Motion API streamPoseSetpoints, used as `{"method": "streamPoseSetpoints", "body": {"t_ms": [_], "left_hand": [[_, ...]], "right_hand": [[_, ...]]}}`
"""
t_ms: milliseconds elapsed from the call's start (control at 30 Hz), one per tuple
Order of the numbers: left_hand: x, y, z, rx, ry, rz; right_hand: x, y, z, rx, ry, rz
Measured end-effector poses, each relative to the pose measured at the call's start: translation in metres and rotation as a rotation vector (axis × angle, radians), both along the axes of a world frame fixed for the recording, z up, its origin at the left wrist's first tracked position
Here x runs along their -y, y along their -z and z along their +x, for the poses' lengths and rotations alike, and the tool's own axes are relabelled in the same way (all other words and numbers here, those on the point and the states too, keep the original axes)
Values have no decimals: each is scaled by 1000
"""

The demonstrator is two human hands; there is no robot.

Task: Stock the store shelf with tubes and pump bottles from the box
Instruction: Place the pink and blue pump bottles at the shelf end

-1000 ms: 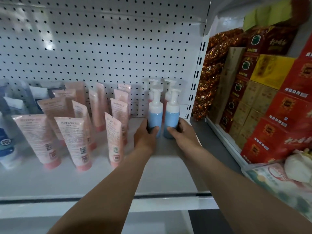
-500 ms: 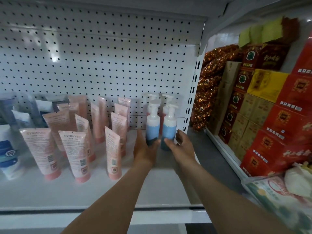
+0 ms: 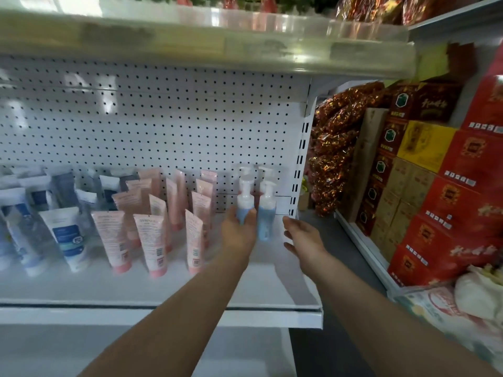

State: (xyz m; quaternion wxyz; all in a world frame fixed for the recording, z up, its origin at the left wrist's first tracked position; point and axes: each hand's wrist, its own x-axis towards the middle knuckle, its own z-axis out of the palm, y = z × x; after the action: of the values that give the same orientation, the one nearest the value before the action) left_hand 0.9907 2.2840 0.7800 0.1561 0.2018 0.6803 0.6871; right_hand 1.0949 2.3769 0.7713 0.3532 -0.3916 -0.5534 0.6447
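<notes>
left hand (image 3: 239, 235) reaches to the shelf rear, fingers and thumb curled round the lower body of the left blue pump bottle (image 3: 245, 205). right hand (image 3: 304, 238) hangs just beside the right blue pump bottle (image 3: 266, 216) at its 3 o'clock, fingers spread and relaxed, gripping nothing — a clear gap shows. both bottles stand upright on the white shelf (image 3: 163, 281), two more pump bottles (image 3: 265, 172) directly behind at 12 o'clock. pink tubes (image 3: 152, 240) stand cap-down at 9 o'clock, white-and-blue tubes (image 3: 65, 238) further left. red cartons (image 3: 460, 186) fill the next bay at 3 o'clock. judgement: bottles are light, rigid plastic, smooth, and tall enough to tip — hold at the body, not the pump head.
</notes>
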Motion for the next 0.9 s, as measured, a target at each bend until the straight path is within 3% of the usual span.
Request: {"method": "streamPoseSetpoints", "body": {"t_ms": [100,200,367,633,900], "left_hand": [[-8,-19,-16,-82,-29,-35],[-19,-20,-27,-30,-21,-51],[-43,16,-41,-31,-21,-128],[-54,48,-64,39,67,-80],[-53,70,-61,39,140,-60]], "right_hand": [[-11,-17,-2,2,-36,51],[-25,-19,-9,-1,-42,63],[-52,-6,-26,-27,-29,82],[-74,27,-48,49,-209,125],[-67,62,-61,31,-201,273]]}}
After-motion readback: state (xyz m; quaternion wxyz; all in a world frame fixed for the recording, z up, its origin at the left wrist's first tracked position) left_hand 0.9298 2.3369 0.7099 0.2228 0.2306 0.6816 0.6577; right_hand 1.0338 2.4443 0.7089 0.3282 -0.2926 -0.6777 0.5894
